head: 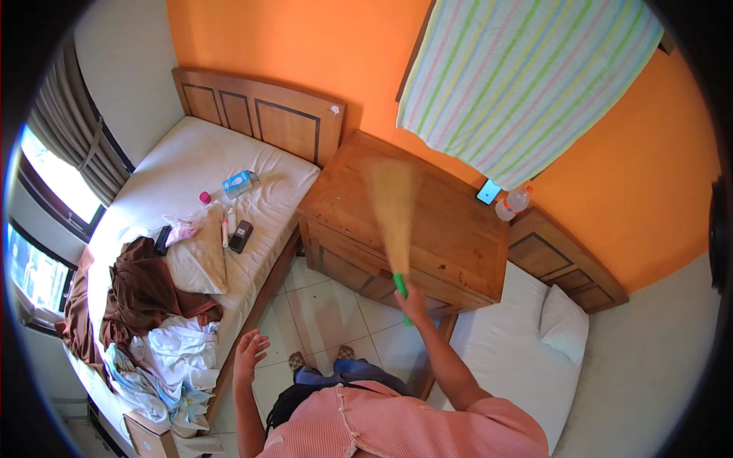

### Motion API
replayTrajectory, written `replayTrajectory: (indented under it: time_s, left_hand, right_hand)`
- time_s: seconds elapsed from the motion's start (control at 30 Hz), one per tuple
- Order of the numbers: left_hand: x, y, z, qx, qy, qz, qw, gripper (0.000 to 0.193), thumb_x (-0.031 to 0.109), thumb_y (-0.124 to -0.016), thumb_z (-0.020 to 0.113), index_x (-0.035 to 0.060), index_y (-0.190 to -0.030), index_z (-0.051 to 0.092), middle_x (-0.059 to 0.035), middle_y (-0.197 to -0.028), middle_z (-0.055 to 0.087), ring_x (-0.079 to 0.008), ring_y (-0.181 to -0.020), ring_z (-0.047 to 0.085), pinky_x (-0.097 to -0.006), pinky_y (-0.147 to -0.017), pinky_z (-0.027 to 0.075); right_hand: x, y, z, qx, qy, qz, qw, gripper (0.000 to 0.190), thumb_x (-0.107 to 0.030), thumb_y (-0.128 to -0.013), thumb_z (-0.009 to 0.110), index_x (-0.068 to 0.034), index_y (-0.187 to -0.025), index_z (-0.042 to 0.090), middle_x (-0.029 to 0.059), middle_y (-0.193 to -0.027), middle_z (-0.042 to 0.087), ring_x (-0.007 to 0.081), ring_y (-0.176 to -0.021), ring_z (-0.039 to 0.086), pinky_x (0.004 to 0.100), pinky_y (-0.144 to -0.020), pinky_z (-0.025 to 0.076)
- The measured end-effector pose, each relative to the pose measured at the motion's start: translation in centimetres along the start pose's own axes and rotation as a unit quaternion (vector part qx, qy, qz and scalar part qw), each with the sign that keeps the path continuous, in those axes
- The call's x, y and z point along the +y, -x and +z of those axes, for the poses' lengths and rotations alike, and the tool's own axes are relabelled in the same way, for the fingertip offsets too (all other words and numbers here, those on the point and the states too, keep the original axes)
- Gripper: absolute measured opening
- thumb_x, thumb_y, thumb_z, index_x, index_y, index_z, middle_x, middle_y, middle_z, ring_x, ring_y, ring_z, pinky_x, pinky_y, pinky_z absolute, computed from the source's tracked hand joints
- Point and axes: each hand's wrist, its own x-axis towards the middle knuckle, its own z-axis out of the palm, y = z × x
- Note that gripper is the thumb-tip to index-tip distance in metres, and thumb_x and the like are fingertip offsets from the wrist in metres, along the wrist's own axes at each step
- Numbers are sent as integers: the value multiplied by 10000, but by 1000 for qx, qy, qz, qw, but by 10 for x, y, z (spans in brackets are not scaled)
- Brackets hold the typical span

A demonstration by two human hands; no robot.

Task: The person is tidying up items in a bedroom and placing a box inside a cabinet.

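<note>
My right hand (414, 303) is closed around the green handle (400, 284) of a short straw-coloured hand broom (394, 212). Its bristles are blurred and reach over the top of a wooden cabinet (452, 229); whether they touch it I cannot tell. Small dark specks and marks show on the cabinet top. My left hand (251, 350) hangs over the floor beside the left bed, fingers loosely apart, with nothing in it. At the cabinet's back right edge are a phone (488, 192) with a lit screen and a clear plastic bottle (512, 204) with an orange cap.
On the left bed (275, 154) lie a blue box (240, 184), a pink cap (205, 197), small bottles, a brown cloth (143, 286) and white clothes (177, 349). A striped cloth (527, 86) hangs above the cabinet. Another bed (498, 366) with a pillow (565, 324) stands right.
</note>
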Motion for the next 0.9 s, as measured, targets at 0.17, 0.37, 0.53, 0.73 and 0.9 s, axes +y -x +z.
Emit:
replayTrajectory:
  time_s: [0.17, 0.37, 0.53, 0.73, 0.9]
  left_hand:
    - [7, 5, 9, 18, -1, -4, 1000, 351, 319, -869, 509, 118, -1155, 469, -43, -1032, 585, -159, -941, 562, -313, -766, 418]
    - [14, 3, 30, 1, -29, 3, 1000, 331, 306, -872, 504, 119, -1143, 476, -39, -1024, 589, -148, -935, 561, -315, -771, 416]
    - [1, 15, 16, 49, 0, 3, 999, 353, 326, -866, 508, 121, -1151, 469, -46, -1027, 585, -162, -939, 562, -318, -772, 419]
    - [-7, 20, 18, 47, -8, -14, 999, 383, 350, -864, 507, 121, -1166, 454, -58, -1036, 579, -181, -947, 565, -319, -772, 423]
    - [5, 0, 37, 19, -12, -13, 1000, 355, 313, -867, 512, 108, -1154, 470, -49, -1027, 587, -159, -930, 564, -322, -764, 423]
  right_hand:
    - [-30, -28, -39, -92, 188, -183, 961, 547, -265, -793, 578, -86, -1278, 400, 233, -852, 575, 321, -772, 579, 397, -605, 452]
    - [-7, -98, -14, -14, -68, 17, 997, 382, -195, -743, 632, -68, -1096, 559, 191, -786, 585, 310, -706, 573, 385, -622, 444]
    - [-27, 14, 11, -178, 91, -220, 955, 508, -210, -752, 628, -143, -1232, 475, 169, -797, 583, 322, -729, 571, 395, -653, 451]
    - [-8, -3, -29, 35, -175, -41, 983, 549, -212, -764, 615, -265, -1276, 425, 157, -832, 561, 319, -723, 560, 396, -656, 454]
    - [18, 54, 6, -125, 25, -155, 980, 599, -239, -762, 613, -288, -1306, 367, 156, -856, 555, 340, -690, 562, 390, -617, 462]
